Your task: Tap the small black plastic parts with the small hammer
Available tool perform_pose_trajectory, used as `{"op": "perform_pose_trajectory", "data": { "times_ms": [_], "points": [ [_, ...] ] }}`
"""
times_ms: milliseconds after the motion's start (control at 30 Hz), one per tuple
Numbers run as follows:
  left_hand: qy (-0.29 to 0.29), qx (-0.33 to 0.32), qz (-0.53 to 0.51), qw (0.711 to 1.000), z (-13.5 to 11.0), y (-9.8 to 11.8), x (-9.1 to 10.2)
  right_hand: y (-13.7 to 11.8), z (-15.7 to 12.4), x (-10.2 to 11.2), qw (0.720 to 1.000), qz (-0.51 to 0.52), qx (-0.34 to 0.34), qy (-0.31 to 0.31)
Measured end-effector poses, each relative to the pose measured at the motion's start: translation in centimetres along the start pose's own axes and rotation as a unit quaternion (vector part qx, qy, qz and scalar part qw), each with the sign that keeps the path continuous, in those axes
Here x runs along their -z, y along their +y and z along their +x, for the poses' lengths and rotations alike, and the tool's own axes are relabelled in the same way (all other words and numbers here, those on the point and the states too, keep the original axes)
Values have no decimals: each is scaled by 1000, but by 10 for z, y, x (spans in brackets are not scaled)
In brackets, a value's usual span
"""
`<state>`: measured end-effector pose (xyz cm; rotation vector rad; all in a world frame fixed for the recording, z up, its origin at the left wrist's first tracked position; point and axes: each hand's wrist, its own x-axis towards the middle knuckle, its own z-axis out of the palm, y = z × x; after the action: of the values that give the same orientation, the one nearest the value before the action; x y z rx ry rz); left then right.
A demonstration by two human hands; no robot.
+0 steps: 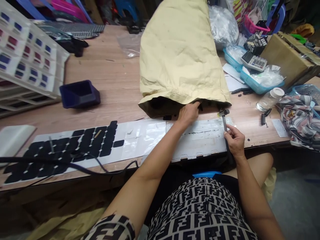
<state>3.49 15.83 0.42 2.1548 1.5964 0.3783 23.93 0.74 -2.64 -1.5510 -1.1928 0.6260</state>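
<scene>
My left hand (pixel 188 114) reaches to the mouth of a large tan paper bag (pixel 180 56), which lies on the table with its opening toward me. Its fingers are curled at the dark opening, and their tips are partly hidden among black things there. A small hammer (pixel 224 122) stands in my right hand (pixel 234 140), head up, the fingers closed round its handle. Below the bag's mouth lies a flat white board (pixel 202 146) with clear film and dark marks. To its left, rows of black rounded pieces (pixel 92 140) are laid on a white sheet (pixel 140 133).
A dark purple bin (pixel 80 95) and a white plastic rack (pixel 30 56) stand left. Black cables (pixel 82 169) cross the front edge. On the right are blue baskets (pixel 260 81), a calculator (pixel 253 61), a clear jar (pixel 270 100), a cardboard box (pixel 287 56) and checked cloth (pixel 300 116).
</scene>
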Motion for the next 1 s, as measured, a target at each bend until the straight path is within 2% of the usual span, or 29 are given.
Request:
{"op": "perform_pose_trajectory", "data": {
  "times_ms": [100, 267, 433, 600, 767, 867, 1000],
  "points": [
    [-13, -14, 17, 1000, 29, -16, -10, 0, 0, 0, 1000, -3, -6, -4],
    [-12, -48, 11, 999, 32, -25, -19, -2, 0, 0, 1000, -6, -12, -6],
    [-43, -72, 22, 996, 15, -15, -10, -2, 0, 1, 1000, -21, -3, -7],
    [-60, -150, -46, 986, -26, -9, -13, -3, -1, 1, 1000, -9, -1, -4],
    [-41, -123, -191, 973, -54, -20, -34, 1, -1, 2, 999, -33, 14, -1],
    [-9, -110, -250, 962, -56, -25, -43, -1, -3, 1, 997, -67, 33, 4],
    [5, -96, -271, 958, -54, -23, -45, -16, -19, -6, 988, -134, 83, 8]
  ]
}}
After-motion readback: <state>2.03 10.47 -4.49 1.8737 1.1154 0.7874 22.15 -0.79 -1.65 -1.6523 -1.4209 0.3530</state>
